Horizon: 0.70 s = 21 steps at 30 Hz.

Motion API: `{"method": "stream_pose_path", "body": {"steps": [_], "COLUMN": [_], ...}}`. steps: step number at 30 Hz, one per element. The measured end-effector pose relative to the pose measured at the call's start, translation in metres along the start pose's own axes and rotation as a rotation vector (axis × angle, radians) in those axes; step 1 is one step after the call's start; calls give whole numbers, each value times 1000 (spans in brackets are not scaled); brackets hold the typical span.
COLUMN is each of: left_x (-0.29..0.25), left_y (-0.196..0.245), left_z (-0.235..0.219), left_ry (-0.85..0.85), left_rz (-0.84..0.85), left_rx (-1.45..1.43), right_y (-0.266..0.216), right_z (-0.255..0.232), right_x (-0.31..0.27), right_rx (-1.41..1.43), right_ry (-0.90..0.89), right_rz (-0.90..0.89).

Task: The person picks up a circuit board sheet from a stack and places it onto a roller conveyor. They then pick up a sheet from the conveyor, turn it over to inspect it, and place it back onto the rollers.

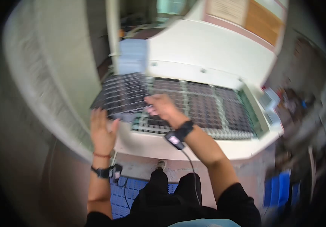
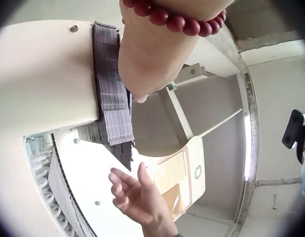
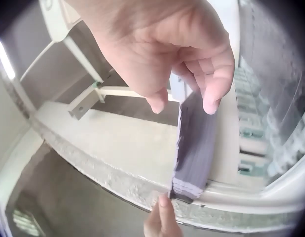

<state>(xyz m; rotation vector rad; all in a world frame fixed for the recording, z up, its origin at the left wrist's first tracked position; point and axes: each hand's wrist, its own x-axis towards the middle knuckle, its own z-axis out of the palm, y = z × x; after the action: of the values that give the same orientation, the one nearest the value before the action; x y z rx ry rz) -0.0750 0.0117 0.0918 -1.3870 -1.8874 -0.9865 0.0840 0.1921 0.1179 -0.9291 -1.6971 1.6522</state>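
Observation:
A thick stack of dark, line-patterned sheets [image 1: 124, 92] lies at the left end of a white machine. At its near left edge is my left hand [image 1: 103, 130], fingers straight and against the stack. Beside the stack's right corner is my right hand [image 1: 164, 108], fingers bent loosely. The left wrist view shows the layered stack [image 2: 110, 89] beside the left hand [image 2: 152, 54], with the right hand [image 2: 142, 200] apart from it. In the right wrist view, the right hand's [image 3: 162, 49] thumb and fingers are spread above the stack [image 3: 197, 143]; contact is unclear.
Right of the stack, dark panels sit in the machine's bed between pale green toothed strips [image 1: 219, 102]. A light blue-grey piece [image 1: 133, 56] stands behind the stack. A pale wall [image 1: 62, 56] is close on the left. Blue slatted matting [image 1: 123, 196] covers floor below.

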Motion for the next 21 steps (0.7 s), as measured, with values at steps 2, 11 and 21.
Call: {"method": "stream_pose_path", "body": {"steps": [2,11,21], "left_x": [-3,-65,-108], "left_y": [1,60,97], "left_z": [-2,-11,0], "left_ry": [-33,-426,-945], "left_rz": [4,-630,-922], "left_rx": [-74,-1818,-2109], "right_y": [12,59,120], "right_z": [-3,-48,-67], "right_x": [0,-132,-232], "right_rx": [162,397,347], "right_ry": [29,132,346], "right_rz": [-7,-121,-109]}}
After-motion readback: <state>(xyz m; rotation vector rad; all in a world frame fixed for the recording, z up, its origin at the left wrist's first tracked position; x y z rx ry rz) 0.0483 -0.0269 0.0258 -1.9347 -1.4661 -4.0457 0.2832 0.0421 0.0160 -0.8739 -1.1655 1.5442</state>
